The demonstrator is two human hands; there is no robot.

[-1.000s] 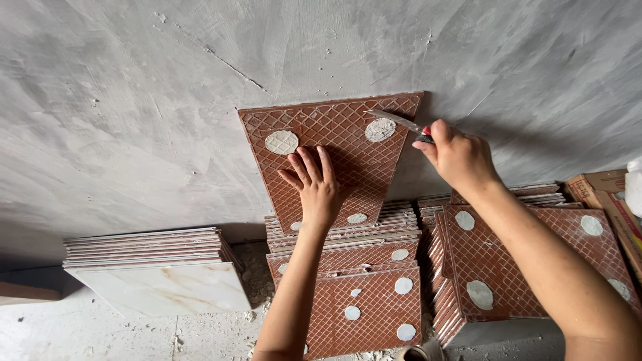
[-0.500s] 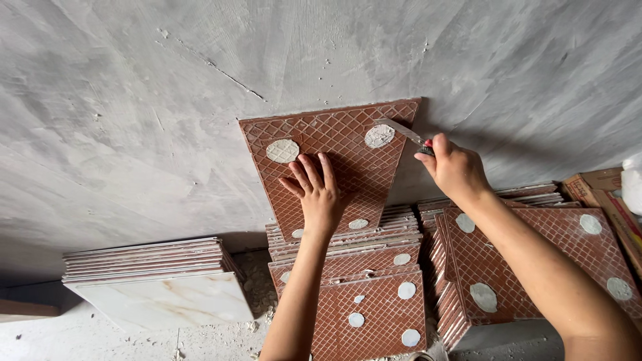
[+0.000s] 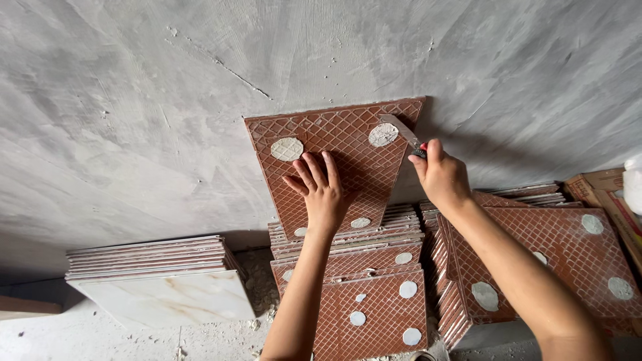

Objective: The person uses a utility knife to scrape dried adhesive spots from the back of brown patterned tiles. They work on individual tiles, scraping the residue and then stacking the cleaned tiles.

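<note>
Against the grey plastered wall (image 3: 134,100) a square tile (image 3: 334,160) stands tilted, its back turned outward and its top edge resting on the plaster. That back is brick-red, ribbed all over with a pale raised diamond lattice, and it carries round grey-white dabs near its corners: one at the upper left (image 3: 287,148), one at the upper right (image 3: 382,134), and two smaller ones low down beside the wrist. Its lower edge sits on a stack of like tiles (image 3: 348,234) lying flat on the floor.

The left hand (image 3: 319,190) lies flat on the tile's middle, fingers stretched out and slightly spread, palm pressed to the lattice, gripping nothing. The right hand (image 3: 438,175) is closed in a fist around the red-tipped handle of a scraper (image 3: 403,132), whose flat metal blade slants up and left, its end lying on or just beside the upper right dab near the tile's top right corner.

In front of the stack another tile (image 3: 374,311) lies back up with five pale dabs showing. To the right, under the right forearm, more red-backed tiles (image 3: 568,261) lean and pile together, with a cardboard box (image 3: 605,194) beyond them. To the left a separate low stack (image 3: 160,277) lies face up, its top tile white with faint brown marble veining, on a dusty floor strewn with crumbs of mortar
</note>
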